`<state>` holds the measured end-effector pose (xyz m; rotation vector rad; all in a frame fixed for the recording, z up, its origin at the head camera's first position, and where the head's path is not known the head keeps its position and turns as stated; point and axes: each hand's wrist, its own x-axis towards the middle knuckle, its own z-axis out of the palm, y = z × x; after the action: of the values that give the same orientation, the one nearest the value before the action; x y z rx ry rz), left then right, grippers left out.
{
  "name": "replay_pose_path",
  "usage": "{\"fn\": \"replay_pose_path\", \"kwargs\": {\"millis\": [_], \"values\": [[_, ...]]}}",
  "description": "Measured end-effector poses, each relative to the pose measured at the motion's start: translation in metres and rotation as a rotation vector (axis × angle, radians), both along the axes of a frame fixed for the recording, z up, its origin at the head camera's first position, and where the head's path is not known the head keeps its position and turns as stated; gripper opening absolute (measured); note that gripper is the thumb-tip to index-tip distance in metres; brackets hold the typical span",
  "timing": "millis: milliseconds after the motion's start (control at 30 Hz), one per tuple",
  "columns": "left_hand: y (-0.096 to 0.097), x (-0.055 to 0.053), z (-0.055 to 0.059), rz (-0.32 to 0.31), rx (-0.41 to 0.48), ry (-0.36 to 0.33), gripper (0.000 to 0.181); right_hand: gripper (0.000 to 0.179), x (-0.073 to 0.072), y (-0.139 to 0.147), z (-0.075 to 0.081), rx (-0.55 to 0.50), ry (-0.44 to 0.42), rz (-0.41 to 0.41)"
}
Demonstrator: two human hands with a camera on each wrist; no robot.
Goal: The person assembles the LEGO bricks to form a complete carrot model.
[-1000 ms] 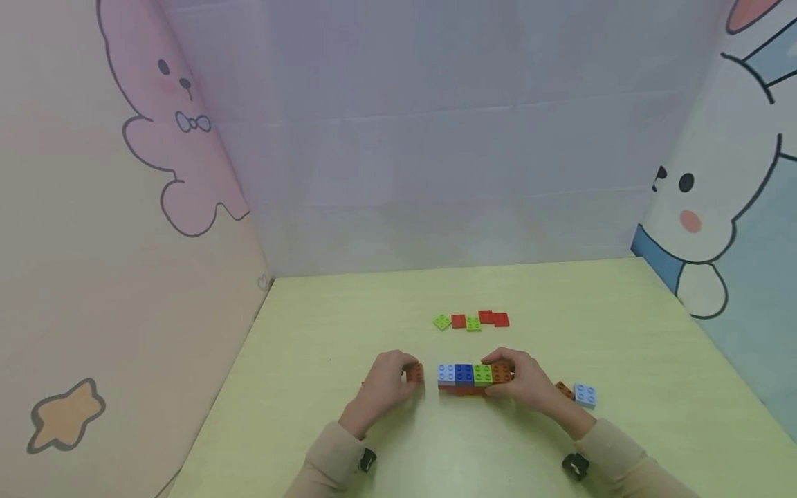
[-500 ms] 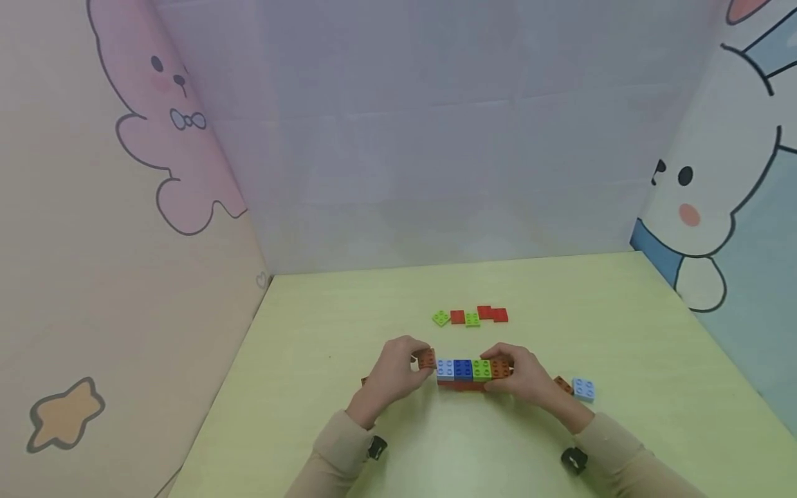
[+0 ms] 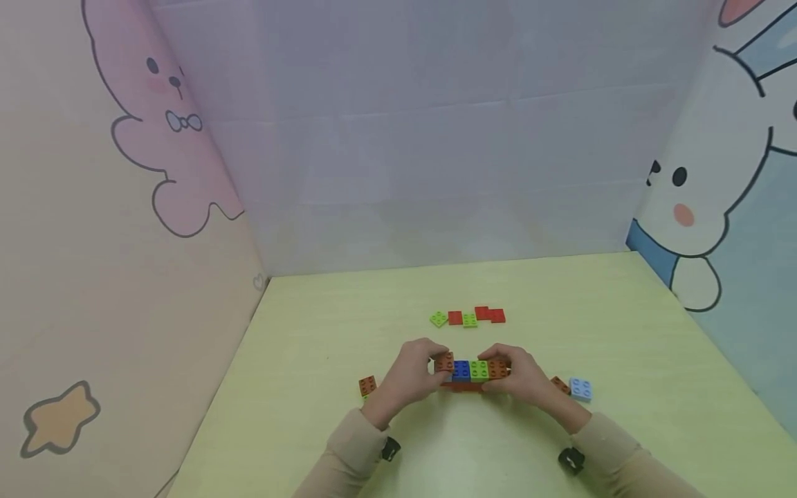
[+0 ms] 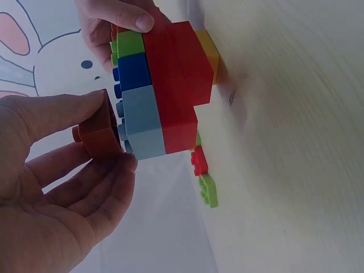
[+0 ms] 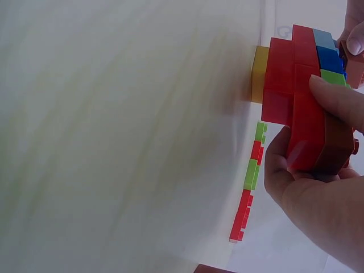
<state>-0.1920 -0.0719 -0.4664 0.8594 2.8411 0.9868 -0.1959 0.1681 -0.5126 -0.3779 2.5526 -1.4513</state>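
My left hand (image 3: 407, 373) pinches a brown toy building brick (image 4: 98, 131) between thumb and fingers, right over the studs of the light blue brick (image 4: 145, 122). That light blue brick is the left end of a built stack, whose top row continues with a dark blue brick (image 3: 461, 371), a lime green brick (image 3: 479, 371) and a brown end brick (image 3: 497, 369). Below that row run red bricks (image 5: 278, 79), and a yellow brick (image 5: 259, 74) forms the bottom. My right hand (image 3: 523, 377) grips the stack's right end, thumb on the near side.
Flat lime and red plates (image 3: 470, 320) lie in a row behind the stack. Right of my right hand are a brown brick (image 3: 560, 385) and a light blue brick (image 3: 581, 389). Another brown brick (image 3: 367, 386) sits left of my left forearm, with a bit of lime beside it.
My left hand has carried the brown brick rightward, from beside the stack to over its light blue end. My right hand keeps its grip on the other end.
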Motion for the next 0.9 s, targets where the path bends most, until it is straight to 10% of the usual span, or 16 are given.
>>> {"fn": "replay_pose_path", "kwargs": {"millis": [900], "values": [[0.0094, -0.0035, -0.0087, 0.003, -0.023, -0.027, 0.035, 0.042, -0.0003, 0.0009, -0.0013, -0.013, 0.014, 0.02]]}}
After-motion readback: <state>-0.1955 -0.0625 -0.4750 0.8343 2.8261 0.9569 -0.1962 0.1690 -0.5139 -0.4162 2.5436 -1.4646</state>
